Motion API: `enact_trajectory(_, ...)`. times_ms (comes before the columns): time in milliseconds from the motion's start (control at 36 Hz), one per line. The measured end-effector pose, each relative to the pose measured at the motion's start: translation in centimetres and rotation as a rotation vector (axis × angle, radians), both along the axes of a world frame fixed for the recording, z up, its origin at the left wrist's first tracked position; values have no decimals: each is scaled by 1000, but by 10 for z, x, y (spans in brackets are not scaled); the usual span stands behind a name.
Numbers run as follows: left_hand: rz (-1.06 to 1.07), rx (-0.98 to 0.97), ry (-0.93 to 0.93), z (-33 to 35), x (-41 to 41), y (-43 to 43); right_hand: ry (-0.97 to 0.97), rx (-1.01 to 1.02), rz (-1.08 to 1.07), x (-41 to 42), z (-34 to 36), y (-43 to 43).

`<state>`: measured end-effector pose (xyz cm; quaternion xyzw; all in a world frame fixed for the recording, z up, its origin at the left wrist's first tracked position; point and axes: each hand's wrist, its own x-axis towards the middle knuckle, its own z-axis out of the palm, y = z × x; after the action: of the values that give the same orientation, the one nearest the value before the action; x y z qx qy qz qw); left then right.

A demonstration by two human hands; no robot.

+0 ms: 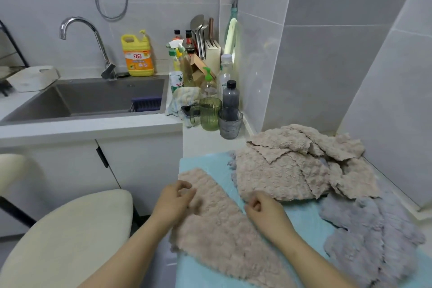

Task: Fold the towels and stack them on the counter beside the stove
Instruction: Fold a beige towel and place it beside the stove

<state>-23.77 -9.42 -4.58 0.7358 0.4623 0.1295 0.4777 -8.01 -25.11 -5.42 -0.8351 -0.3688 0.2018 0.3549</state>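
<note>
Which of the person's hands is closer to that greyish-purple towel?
Right. The right hand is at the right edge of the beige towel, with blue mat between it and the greyish-purple towel; the left hand is at the beige towel's left edge.

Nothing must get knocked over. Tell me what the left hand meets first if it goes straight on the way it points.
Past the folded pink towel and bare teal mat, probably the grey glass tumbler; depth is unclear, so the left hand might brush the beige towel heap first.
</note>
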Motion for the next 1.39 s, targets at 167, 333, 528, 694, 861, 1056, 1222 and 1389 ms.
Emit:
enact_trajectory(167, 196, -78, 21, -12, 11, -1, -115, -91, 451, -39, 6, 15)
enact_trajectory(333, 235, -196, -108, -9, 11, 3, -248, -189, 675, -50, -12, 20)
enact_trajectory(528, 253, -290, -256, 3, 9, 6, 247, -15, 379, -43, 1, 31)
enact_trajectory(694, 315, -333, -257, -7, 4, 7, 399, 149, 144, -27, 15, 32)
enact_trajectory(861, 246, -226, -149, -14, 5, 1, 307, 442, -233, -3, 28, 31)
enact_trajectory(1056, 56, -16, -30, -17, 4, -9, 367, 456, -689, 30, 21, 19)
enact_trajectory(1222, -177, 149, 198, -21, 3, -13, -97, 359, -493, -1, 20, 0)
enact_trajectory(1389, -401, 517, 322, -25, 0, -23, -499, 62, 273, -27, 9, -9)
